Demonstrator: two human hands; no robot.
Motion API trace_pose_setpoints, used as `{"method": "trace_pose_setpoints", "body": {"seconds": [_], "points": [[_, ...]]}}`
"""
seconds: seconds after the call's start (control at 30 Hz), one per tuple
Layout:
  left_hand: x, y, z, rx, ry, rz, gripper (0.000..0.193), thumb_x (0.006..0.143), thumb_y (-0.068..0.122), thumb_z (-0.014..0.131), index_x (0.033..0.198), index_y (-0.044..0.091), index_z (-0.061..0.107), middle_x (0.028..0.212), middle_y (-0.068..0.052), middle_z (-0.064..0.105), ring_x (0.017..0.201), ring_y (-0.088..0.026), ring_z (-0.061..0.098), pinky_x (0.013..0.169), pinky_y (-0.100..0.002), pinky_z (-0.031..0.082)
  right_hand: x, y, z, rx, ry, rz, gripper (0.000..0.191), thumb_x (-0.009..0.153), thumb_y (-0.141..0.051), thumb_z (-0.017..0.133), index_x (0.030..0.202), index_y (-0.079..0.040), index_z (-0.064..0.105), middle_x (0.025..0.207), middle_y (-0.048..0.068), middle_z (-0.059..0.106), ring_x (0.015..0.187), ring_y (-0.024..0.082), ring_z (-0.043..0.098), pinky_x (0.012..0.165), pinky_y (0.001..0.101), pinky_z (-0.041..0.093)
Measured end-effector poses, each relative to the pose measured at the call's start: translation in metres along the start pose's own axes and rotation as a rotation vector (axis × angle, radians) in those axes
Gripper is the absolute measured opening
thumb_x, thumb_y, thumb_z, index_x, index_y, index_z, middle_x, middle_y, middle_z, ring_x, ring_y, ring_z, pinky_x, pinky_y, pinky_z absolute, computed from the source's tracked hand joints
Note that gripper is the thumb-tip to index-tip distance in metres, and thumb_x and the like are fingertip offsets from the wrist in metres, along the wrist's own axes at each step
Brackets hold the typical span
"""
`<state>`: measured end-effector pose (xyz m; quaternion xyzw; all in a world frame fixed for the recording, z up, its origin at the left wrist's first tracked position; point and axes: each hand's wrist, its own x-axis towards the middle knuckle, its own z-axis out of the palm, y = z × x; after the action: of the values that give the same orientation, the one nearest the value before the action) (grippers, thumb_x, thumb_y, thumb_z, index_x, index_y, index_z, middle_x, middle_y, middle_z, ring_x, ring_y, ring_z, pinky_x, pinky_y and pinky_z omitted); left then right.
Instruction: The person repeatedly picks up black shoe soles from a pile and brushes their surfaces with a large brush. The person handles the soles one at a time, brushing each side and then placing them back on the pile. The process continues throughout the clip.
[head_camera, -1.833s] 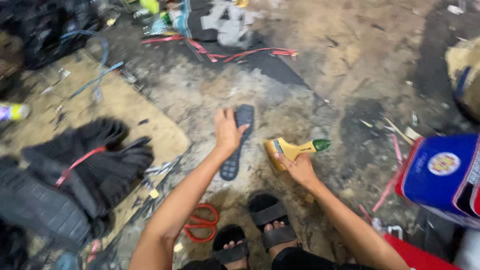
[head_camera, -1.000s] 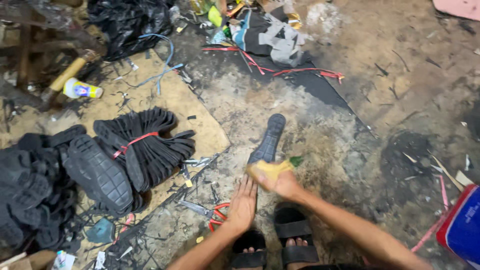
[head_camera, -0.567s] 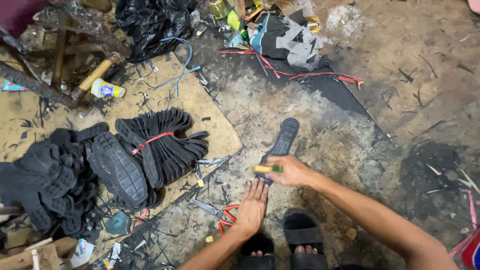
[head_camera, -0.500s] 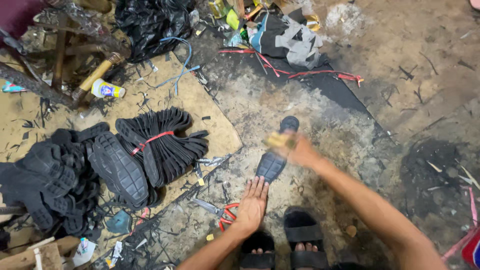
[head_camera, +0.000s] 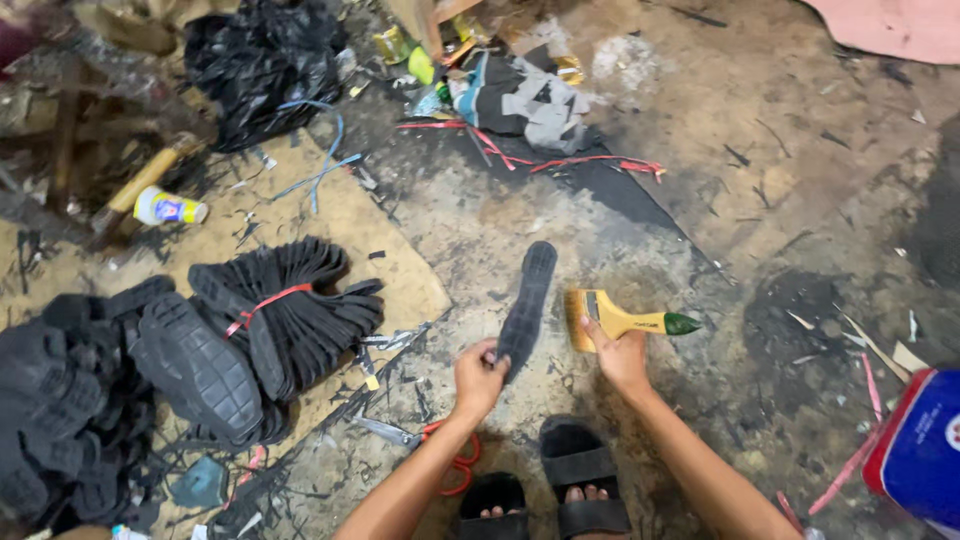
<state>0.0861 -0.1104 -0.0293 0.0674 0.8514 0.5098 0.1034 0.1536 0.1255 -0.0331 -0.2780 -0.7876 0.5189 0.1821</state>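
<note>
We judge the black shoe sole (head_camera: 524, 310) to be light and fairly limp, a thin slab of rubber or foam that would bend if lifted by one end; its tread-like surface should give a sure grip, and it does not look fragile; the near end is the natural place to take hold, and that is where our left hand (head_camera: 478, 378) has it, the fingers (head_camera: 487, 352) curled around its near edge and pinning it to the floor (head_camera: 800, 180). The sole lies flat on the stained concrete just ahead of our sandalled feet (head_camera: 545, 485), its far, rounded tip pointing away from us; it is long, narrow and dark, slightly waisted in the middle.

Our right hand (head_camera: 620, 355) is closed on the yellow handle of a flat brush (head_camera: 615, 318), whose pale bristles sit just beside the sole's right edge, near it but, as far as we can tell, not touching; the handle ends in a green tip pointing right. Red-handled scissors (head_camera: 440, 450) lie by our left forearm; a bundle of black soles (head_camera: 285, 310) tied with a red band rests on cardboard to the left; a blue and red tin (head_camera: 920, 445) stands at the right edge.
</note>
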Motion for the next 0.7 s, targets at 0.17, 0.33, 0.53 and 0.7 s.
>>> {"method": "trace_pose_setpoints", "body": {"seconds": [0.17, 0.33, 0.53, 0.7], "points": [[0.013, 0.006, -0.009, -1.131, 0.019, -0.423, 0.036, 0.089, 0.011, 0.072, 0.122, -0.002, 0.063, 0.102, -0.004, 0.074, 0.093, -0.025, 0.071, 0.081, -0.040, 0.062, 0.003, 0.001, -0.023, 0.118, 0.044, 0.036, 0.033, 0.089, -0.027, 0.079, 0.102, 0.003, 0.074, 0.096, 0.007, 0.078, 0.081, 0.015, 0.070, 0.074, 0.0327, 0.055], [0.050, 0.062, -0.105, -1.176, 0.128, -0.212, 0.023, 0.099, 0.017, 0.064, 0.104, -0.002, 0.050, 0.099, -0.010, 0.068, 0.088, -0.045, 0.075, 0.074, -0.052, 0.064, 0.004, -0.006, -0.026, 0.082, 0.071, 0.111, 0.033, 0.089, -0.023, 0.080, 0.104, 0.005, 0.070, 0.097, 0.009, 0.074, 0.084, 0.017, 0.067, 0.077, 0.0341, 0.054], [0.034, 0.113, -0.262, -0.733, 1.193, 0.445, 0.015, 0.106, 0.003, 0.063, 0.107, 0.003, 0.049, 0.082, -0.006, 0.053, 0.069, -0.015, 0.049, 0.061, -0.030, 0.042, 0.009, -0.017, -0.037, 0.280, 0.110, -0.017, 0.030, 0.094, -0.018, 0.076, 0.114, 0.003, 0.068, 0.106, 0.004, 0.072, 0.092, 0.012, 0.065, 0.081, 0.0295, 0.054], [-0.030, 0.111, -0.307, -0.542, 1.677, 0.990, 0.029, 0.105, 0.015, 0.049, 0.129, 0.002, 0.042, 0.118, -0.008, 0.058, 0.110, -0.020, 0.066, 0.106, -0.039, 0.061, 0.007, -0.031, -0.035, 0.371, 0.105, 0.022, 0.033, 0.092, -0.018, 0.076, 0.117, 0.000, 0.066, 0.107, 0.002, 0.071, 0.092, 0.010, 0.066, 0.080, 0.0288, 0.055]]}}
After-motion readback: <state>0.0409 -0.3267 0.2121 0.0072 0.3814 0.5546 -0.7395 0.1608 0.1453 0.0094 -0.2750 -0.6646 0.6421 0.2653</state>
